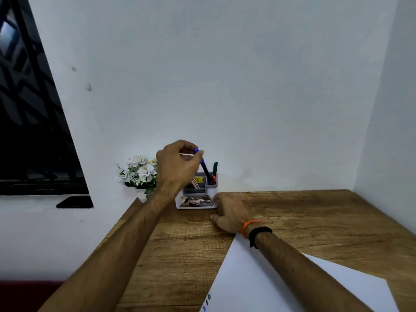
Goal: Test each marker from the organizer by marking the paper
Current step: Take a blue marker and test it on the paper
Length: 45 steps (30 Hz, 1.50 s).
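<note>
**Blue marker pinched over the organizer, right hand bracing the base**

Window [33, 122] at 9 o'clock, dark, barred. Small black object [75, 202] on the sill below it; too dim to identify.

White artificial flowers [139, 171] against the wall, at 9 o'clock from the organizer, partly behind the left wrist.

Left hand [177, 164] raised above the organizer, fingers curled, thumb and fingertips pinching the top end of the blue marker [203, 166]. Marker tilted: top at 11 o'clock, lower end down inside the organizer's right-hand cup.

Organizer [196, 192], white and grey, sits at the back edge of the wooden table [315, 221], close to the wall. Right cup also holds a green marker [215, 167], roughly upright, and a red marker [213, 178] sitting lower. Left compartment holds some printed packets; front slot has a card with print, text not legible beyond a few letters.

Right hand [231, 212] at 5 o'clock from the organizer, palm down on the table, fingers relaxed and holding nothing. Fingertips look to be touching the organizer's lower right corner, though contact is hard to confirm from here. Orange thread and black band on that wrist.

Paper [258, 287], white, at 5 o'clock on the table under the right forearm. Small green and blue marks [207, 300] at its near left edge.
</note>
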{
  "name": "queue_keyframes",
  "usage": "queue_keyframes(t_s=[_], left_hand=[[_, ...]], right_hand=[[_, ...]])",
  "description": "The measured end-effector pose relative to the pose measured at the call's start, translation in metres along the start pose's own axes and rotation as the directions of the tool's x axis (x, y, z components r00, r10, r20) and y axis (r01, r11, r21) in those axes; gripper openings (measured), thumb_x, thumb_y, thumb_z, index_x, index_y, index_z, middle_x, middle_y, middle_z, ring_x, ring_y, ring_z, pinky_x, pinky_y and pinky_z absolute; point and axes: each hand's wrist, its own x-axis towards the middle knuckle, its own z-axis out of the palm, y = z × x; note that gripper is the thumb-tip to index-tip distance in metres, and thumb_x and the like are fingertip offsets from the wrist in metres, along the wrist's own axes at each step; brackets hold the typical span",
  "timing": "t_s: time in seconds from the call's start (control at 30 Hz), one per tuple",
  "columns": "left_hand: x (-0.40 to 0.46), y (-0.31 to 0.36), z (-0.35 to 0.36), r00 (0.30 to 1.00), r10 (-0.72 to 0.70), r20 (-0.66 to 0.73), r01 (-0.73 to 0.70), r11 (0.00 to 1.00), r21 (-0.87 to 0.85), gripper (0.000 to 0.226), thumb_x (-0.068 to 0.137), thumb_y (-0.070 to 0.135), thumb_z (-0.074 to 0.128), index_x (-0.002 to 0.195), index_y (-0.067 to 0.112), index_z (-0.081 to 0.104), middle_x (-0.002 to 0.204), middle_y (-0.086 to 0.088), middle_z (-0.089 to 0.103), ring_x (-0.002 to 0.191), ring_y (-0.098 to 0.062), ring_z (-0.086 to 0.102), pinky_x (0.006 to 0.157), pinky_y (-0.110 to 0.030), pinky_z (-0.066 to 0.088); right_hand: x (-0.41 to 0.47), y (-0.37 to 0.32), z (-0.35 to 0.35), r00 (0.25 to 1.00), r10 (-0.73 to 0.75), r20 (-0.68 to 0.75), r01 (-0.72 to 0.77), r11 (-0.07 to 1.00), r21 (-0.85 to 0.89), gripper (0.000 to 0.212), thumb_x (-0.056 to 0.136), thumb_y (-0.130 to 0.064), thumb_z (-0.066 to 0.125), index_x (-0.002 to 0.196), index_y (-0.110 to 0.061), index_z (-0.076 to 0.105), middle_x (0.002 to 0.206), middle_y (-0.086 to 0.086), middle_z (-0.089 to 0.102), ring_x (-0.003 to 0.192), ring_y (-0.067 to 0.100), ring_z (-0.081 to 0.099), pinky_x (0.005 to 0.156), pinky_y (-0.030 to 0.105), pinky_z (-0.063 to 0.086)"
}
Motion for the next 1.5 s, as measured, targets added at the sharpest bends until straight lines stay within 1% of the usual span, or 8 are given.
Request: queue_keyframes(t_s=[0.17, 0.33, 0.47, 0.6, 0.77, 1.0, 1.2, 1.5], left_hand=[[-0.023, 0.008, -0.026, 0.968, -0.251, -0.013, 0.223, 0.883, -0.413, 0.011, 0.082, 0.014, 0.076, 0.089, 0.007, 0.072, 0.083, -0.009, 0.074, 0.068, -0.016, 0.074, 0.067, -0.03, 0.061], [-0.067, -0.003, -0.029, 0.816, -0.514, 0.264, 0.533, 0.494, -0.687, 0.005, 0.087, 0.0, 0.066, 0.09, -0.003, 0.067, 0.089, -0.017, 0.071, 0.073, -0.019, 0.072, 0.068, -0.023, 0.061], [-0.097, -0.013, -0.021, 0.764, -0.499, 0.41, 0.615, 0.367, -0.698, 0.003, 0.088, -0.005, 0.061, 0.088, -0.005, 0.064, 0.076, -0.013, 0.074, 0.068, -0.018, 0.073, 0.068, -0.025, 0.061], [-0.112, -0.011, -0.017, 0.785, -0.347, 0.512, 0.601, 0.627, -0.496, 0.01, 0.087, 0.001, 0.065, 0.096, -0.003, 0.067, 0.082, -0.018, 0.072, 0.064, -0.016, 0.071, 0.062, -0.023, 0.06], [-0.122, -0.003, -0.013, 0.705, -0.085, 0.704, 0.256, 0.956, -0.141, 0.013, 0.088, 0.013, 0.069, 0.098, 0.005, 0.071, 0.077, -0.008, 0.074, 0.062, -0.014, 0.069, 0.056, -0.023, 0.055], [-0.144, -0.009, 0.001, 0.673, 0.064, 0.737, -0.05, 0.998, -0.042, 0.016, 0.095, 0.032, 0.057, 0.092, 0.023, 0.07, 0.08, -0.001, 0.072, 0.072, -0.021, 0.064, 0.066, -0.046, 0.055], [-0.155, -0.007, 0.006, 0.71, 0.159, 0.686, -0.065, 0.985, -0.161, 0.019, 0.098, 0.022, 0.053, 0.093, 0.02, 0.071, 0.085, 0.009, 0.073, 0.075, -0.004, 0.064, 0.068, -0.029, 0.05], [-0.158, -0.019, 0.007, 0.726, 0.175, 0.665, -0.078, 0.982, -0.174, 0.025, 0.094, 0.046, 0.052, 0.101, 0.031, 0.07, 0.093, 0.007, 0.073, 0.087, -0.02, 0.067, 0.079, -0.051, 0.053]], right_hand=[[-0.017, -0.018, -0.007, 0.997, 0.034, -0.069, -0.007, 0.934, 0.357, 0.062, 0.08, -0.057, 0.069, 0.126, -0.017, 0.055, 0.111, -0.002, 0.065, 0.103, 0.015, 0.06, 0.086, 0.025, 0.05], [-0.046, -0.036, -0.026, 0.999, 0.043, 0.027, -0.039, 0.311, 0.95, 0.04, 0.083, -0.05, 0.067, 0.104, -0.016, 0.069, 0.091, 0.005, 0.072, 0.073, 0.011, 0.063, 0.062, 0.028, 0.05], [-0.061, -0.034, -0.035, 0.991, 0.13, -0.024, 0.003, 0.164, 0.986, 0.025, 0.095, -0.031, 0.06, 0.1, -0.011, 0.074, 0.082, 0.006, 0.069, 0.056, 0.008, 0.053, 0.052, 0.022, 0.042], [-0.082, -0.018, -0.041, 0.991, 0.13, -0.029, -0.01, 0.292, 0.956, 0.02, 0.094, -0.023, 0.062, 0.097, -0.008, 0.076, 0.079, 0.005, 0.071, 0.058, 0.011, 0.053, 0.053, 0.021, 0.04], [-0.112, -0.003, -0.048, 0.998, -0.012, -0.065, 0.061, 0.535, 0.842, 0.015, 0.089, -0.012, 0.069, 0.09, 0.002, 0.07, 0.068, 0.008, 0.07, 0.053, 0.016, 0.058, 0.051, 0.023, 0.042], [-0.132, 0.009, -0.045, 0.998, -0.051, -0.029, 0.05, 0.494, 0.868, 0.026, 0.09, -0.026, 0.064, 0.08, -0.002, 0.063, 0.073, 0.02, 0.064, 0.062, 0.029, 0.048, 0.05, 0.028, 0.042], [-0.13, 0.012, -0.04, 0.997, -0.071, 0.009, 0.02, 0.389, 0.921, 0.025, 0.093, -0.013, 0.061, 0.07, -0.005, 0.058, 0.064, 0.015, 0.059, 0.05, 0.019, 0.047, 0.048, 0.026, 0.04], [-0.129, 0.016, -0.038, 0.994, -0.102, -0.034, 0.071, 0.385, 0.92, 0.02, 0.089, -0.016, 0.066, 0.077, -0.002, 0.059, 0.072, 0.022, 0.062, 0.05, 0.017, 0.051, 0.047, 0.025, 0.042]])
